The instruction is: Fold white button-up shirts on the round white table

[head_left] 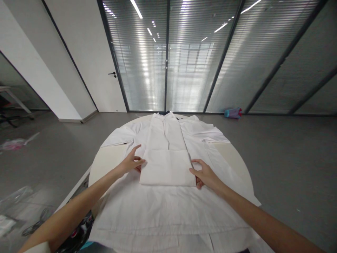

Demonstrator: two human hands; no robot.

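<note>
A folded white garment [168,168] lies in a neat rectangle, with its long upper part stretching away toward the far table edge. Beneath it a white short-sleeved coat [168,211] is spread out, its sleeves to both sides and its hem hanging toward me. At the left edge of the folded garment is my left hand [131,162], thumb and curled fingers closed at the cloth and the index finger stretched out. My right hand [206,174] grips the opposite edge between thumb and fingers; some of its fingertips are hidden at the fold.
Under the cloth is a round cream table [105,163]. A blue and pink basket-like object [233,113] lies by the glass partition. On the floor at left are clear plastic wrapping [17,196], a cable [39,223] and a pink packet [14,144]. Dark glossy bags [79,232] sit low beside the table.
</note>
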